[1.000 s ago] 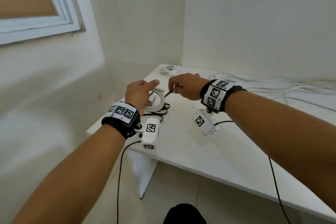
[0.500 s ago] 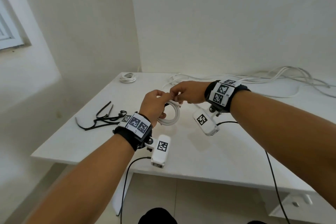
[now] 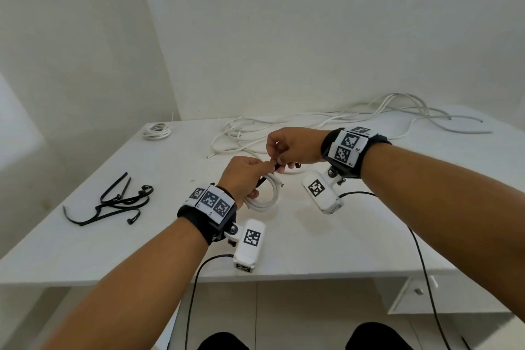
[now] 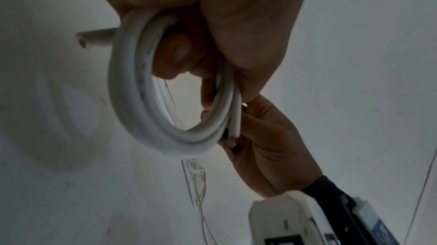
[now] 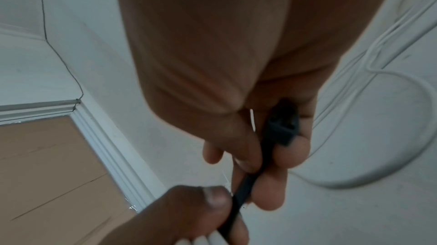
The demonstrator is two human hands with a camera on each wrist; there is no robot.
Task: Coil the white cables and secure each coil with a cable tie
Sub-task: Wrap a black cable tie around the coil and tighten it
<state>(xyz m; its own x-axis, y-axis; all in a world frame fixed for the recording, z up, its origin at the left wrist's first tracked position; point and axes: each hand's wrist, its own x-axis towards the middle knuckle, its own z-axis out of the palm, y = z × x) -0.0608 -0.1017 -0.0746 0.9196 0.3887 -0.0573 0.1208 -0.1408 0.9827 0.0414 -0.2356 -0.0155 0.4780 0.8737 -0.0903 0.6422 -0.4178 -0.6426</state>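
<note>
Cable tie being fitted to coil, both hands engaged above the bench (image 3: 284, 236).

Left hand (image 3: 241, 176) grip curled round the round coil of thick white cable (image 3: 267, 196). Right hand (image 3: 295, 145) grip pinches the thin black plastic cable tie (image 5: 250, 180), which runs down to the left grip. Loose white cables (image 3: 369, 113) lie beyond both grips; spare black ties (image 3: 113, 202) lie left of them.
</note>
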